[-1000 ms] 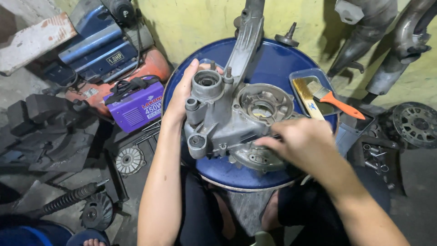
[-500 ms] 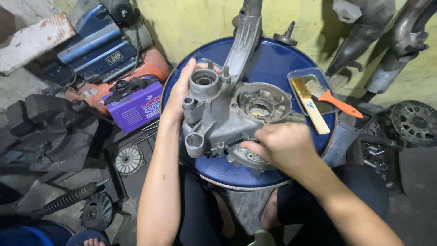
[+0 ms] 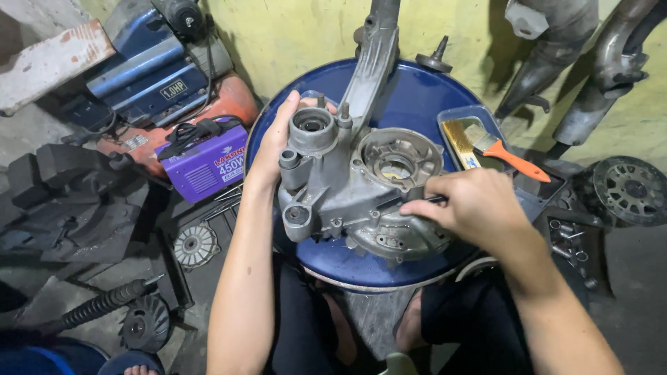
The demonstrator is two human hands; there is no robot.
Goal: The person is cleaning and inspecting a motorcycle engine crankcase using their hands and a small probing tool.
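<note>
In the head view, a grey metal engine casing [image 3: 354, 184] is lying on top of a blue drum [image 3: 417, 97], right in front of the person. The left hand [image 3: 272, 149] is resting against the casing's left side, fingers [image 3: 288, 114] curling around its upper cylindrical port. The right hand [image 3: 472, 205] is hovering over the casing's right edge, fingers [image 3: 417, 206] pinching a thin dark tool [image 3: 435, 199] pressed to the metal. Both forearms are reaching forward from below. Beyond the right hand, a dark tray [image 3: 531, 191] is holding a paintbrush [image 3: 486, 146] with an orange handle.
</note>
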